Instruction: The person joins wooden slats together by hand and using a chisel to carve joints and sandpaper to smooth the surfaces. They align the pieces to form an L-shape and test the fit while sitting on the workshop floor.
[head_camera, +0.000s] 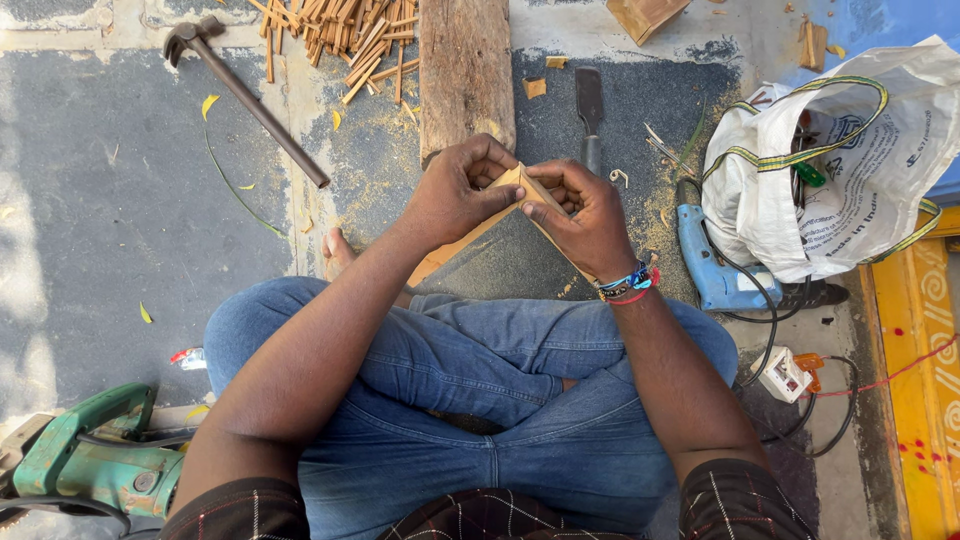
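Both hands hold two thin wood pieces (520, 190) together in a corner shape, above the knees. The left hand (455, 195) and right hand (590, 215) pinch them tight with their fingers. A chisel (590, 115) lies just behind.

Person seated cross-legged, both forearms bare and stretched forward; left hand (455, 195) and right hand (585, 215) close together at centre, fingers curled, thumbs pinching inward, right wrist banded, one bare foot showing.
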